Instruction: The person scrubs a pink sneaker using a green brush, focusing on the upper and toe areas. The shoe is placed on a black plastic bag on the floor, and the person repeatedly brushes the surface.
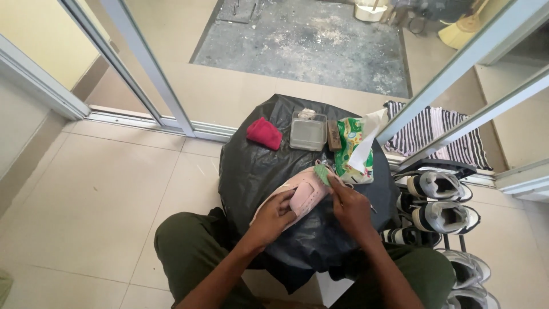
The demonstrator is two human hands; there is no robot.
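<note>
At frame centre, the left hand [278,214] grips a pink shoe [303,195] from below-left on the black-covered table [251,166]; the right hand [350,206], just right of it, clamps a green brush [323,173] against its upper end.

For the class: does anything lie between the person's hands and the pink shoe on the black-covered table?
Nothing visible does. The left hand already grips the pink shoe, and the right hand holds a green brush against it.

Both forearms reach forward and angle inward from the lap. The left hand [278,214] is curled, fingers gripping from the side. The right hand [350,207] is closed, knuckles up, just beside it.
</note>
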